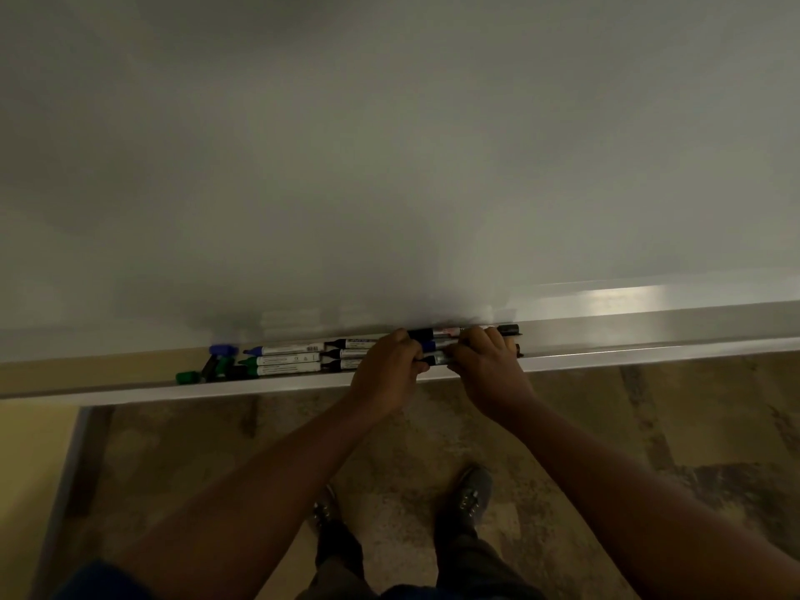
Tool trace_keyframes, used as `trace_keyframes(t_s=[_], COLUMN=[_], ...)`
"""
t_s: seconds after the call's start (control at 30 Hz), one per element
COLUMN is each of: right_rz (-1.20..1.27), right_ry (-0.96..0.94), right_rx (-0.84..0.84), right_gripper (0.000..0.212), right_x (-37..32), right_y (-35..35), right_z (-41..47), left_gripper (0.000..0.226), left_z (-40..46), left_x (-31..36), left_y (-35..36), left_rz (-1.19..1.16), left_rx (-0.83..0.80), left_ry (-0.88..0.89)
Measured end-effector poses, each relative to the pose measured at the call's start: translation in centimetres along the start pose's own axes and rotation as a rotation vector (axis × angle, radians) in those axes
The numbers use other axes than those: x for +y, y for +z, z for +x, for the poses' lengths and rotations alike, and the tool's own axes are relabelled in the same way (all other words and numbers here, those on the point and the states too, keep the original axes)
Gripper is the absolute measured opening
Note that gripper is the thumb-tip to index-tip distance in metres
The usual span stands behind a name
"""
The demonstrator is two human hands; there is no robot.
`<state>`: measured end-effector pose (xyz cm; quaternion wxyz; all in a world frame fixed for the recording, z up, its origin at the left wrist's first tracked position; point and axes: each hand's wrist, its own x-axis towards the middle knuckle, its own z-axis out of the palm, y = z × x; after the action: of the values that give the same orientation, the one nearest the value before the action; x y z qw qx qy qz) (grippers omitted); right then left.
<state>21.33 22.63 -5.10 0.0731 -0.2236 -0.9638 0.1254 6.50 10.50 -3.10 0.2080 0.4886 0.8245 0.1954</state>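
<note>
- Grey metal pen tray (pixel 606 339) runs across the middle of the frame, along the foot of the pale whiteboard (pixel 389 166). Both your hands are in it, just right of centre.
- Your left hand (pixel 386 366) lies knuckles-up over the tray's front lip. Its fingers (pixel 404 342) are curled down and closed over the stacked white-barrelled markers (pixel 435 345), which lie lengthwise in the tray.
- Your right hand (pixel 487 361) sits just beside the left, nearly touching it. Its fingers (pixel 478 337) are bent over the same stack in a closed grasp, and the thumb is hidden.
- Between your two hands a short stretch of the stack shows: a dark-ended marker at the back, a blue-ended one in the middle and a dark one at the front.
- Past your right hand, the black cap end (pixel 508 329) of the rear marker sticks out towards the right of the frame.
- Left of your left hand, more markers lie in neat rows, untouched. Among them are a blue-capped white marker (pixel 281 349) at the back and a green-capped white marker (pixel 277 360) in front of it.
- At the tray's left end lie loose pieces: a blue cap (pixel 223 349) and a green cap (pixel 187 377), with other dark bits between them too dim to name.
- Low in the frame your dark shoes (pixel 469 495) stand on the mottled brown floor (pixel 606 426).
</note>
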Motion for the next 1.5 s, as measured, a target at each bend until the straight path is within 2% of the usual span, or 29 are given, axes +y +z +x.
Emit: trace_keyframes(t_s=[0.2, 0.33, 0.47, 0.63, 0.83, 1.13, 1.5], right_rz=[0.051, 0.041, 0.002, 0.010, 0.049, 0.056, 0.053], right_ry=[0.012, 0.056, 0.208, 0.414, 0.578, 0.634, 0.620], right_rx=[0.084, 0.126, 0.174, 0.223, 0.283, 0.264, 0.184], right_gripper=[0.018, 0.019, 0.020, 0.018, 0.012, 0.013, 0.015], right_x=[-0.3, 0.0, 1.5, 4.6, 6.9, 8.4, 8.0], right_y=[0.7, 0.2, -1.0, -2.1, -2.6, -2.9, -3.2], right_z=[-0.6, -1.2, -2.2, -4.6, -6.3, -7.7, -8.5], left_gripper=[0.017, 0.027, 0.028, 0.029, 0.029, 0.016, 0.014], left_z=[-1.0, -1.5, -1.0, 1.4, 3.5, 5.1, 4.8], left_x=[0.0, 0.2, 1.6, 5.4, 8.4, 9.8, 10.3], left_y=[-0.2, 0.0, 0.7, 2.7, 4.5, 6.2, 6.0], left_rz=[-0.055, -0.090, -0.124, -0.140, -0.068, 0.129, 0.157], left_rx=[0.051, 0.083, 0.111, 0.024, -0.022, -0.039, 0.001], left_ry=[0.012, -0.004, 0.023, 0.080, 0.145, 0.109, 0.136])
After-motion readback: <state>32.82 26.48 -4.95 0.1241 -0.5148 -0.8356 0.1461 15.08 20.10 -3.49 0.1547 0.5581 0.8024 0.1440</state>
